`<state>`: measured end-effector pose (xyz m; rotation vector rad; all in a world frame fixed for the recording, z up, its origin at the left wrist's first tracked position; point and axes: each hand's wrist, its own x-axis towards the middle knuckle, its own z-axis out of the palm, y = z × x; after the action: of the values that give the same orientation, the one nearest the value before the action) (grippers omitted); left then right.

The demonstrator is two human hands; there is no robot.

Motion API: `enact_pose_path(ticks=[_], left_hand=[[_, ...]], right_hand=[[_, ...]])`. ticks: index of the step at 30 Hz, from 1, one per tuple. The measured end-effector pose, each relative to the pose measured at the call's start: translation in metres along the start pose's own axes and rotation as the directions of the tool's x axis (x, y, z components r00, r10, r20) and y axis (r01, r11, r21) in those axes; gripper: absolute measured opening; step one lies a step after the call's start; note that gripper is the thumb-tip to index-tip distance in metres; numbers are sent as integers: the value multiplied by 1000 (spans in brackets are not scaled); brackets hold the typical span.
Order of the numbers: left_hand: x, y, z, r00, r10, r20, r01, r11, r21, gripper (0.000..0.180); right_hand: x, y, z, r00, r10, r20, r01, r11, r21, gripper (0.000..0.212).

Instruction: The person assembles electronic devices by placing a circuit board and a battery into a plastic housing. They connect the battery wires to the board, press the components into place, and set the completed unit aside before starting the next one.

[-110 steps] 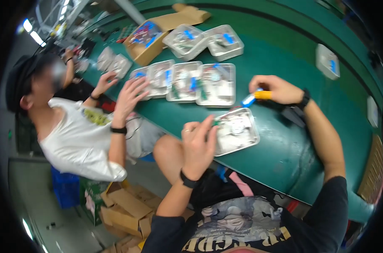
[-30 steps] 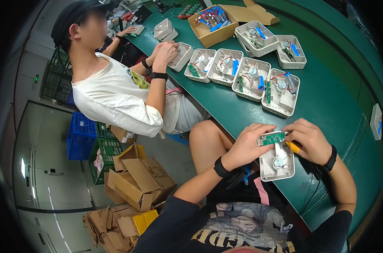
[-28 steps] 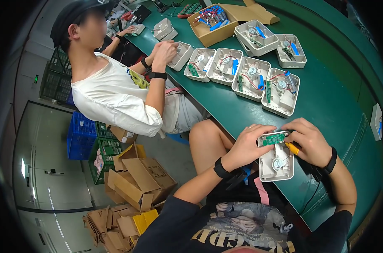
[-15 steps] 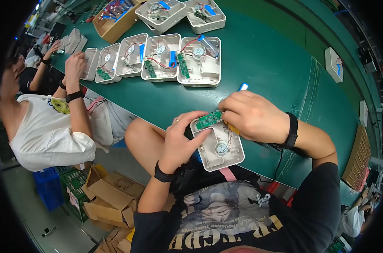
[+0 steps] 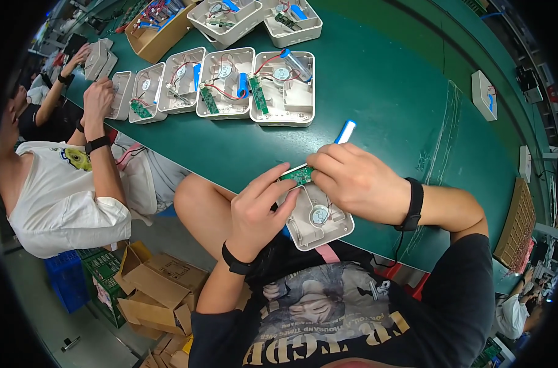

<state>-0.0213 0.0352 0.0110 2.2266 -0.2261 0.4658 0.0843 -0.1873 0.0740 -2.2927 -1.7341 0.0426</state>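
Circuit board (image 5: 297, 176): at far end of white housing (image 5: 335, 229)
Left hand (image 5: 259, 211): grips housing
Right hand (image 5: 360, 184): curled at board; exact grip I cannot tell

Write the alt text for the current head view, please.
A person's left hand grips an open white case while the right hand works at its green board. A blue battery shows beyond; similar cases stand on a green table; a co-worker sits at left.
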Motion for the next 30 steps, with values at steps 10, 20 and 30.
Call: enact_pose_path(ticks=[10,20,30], left_hand=[[-3,-1,2,1000,25,-10,-25,999,47,16],[0,2,-3,998,-21,64,14,994,107,18],[1,4,-3,998,-8,60,1,994,111,15]], right_hand=[[2,8,12,996,51,-68,-42,990,131,15],[5,11,14,989,144,-7,-140,970,198,9],[5,13,15,978,207,-15,-198,954,223,10]])
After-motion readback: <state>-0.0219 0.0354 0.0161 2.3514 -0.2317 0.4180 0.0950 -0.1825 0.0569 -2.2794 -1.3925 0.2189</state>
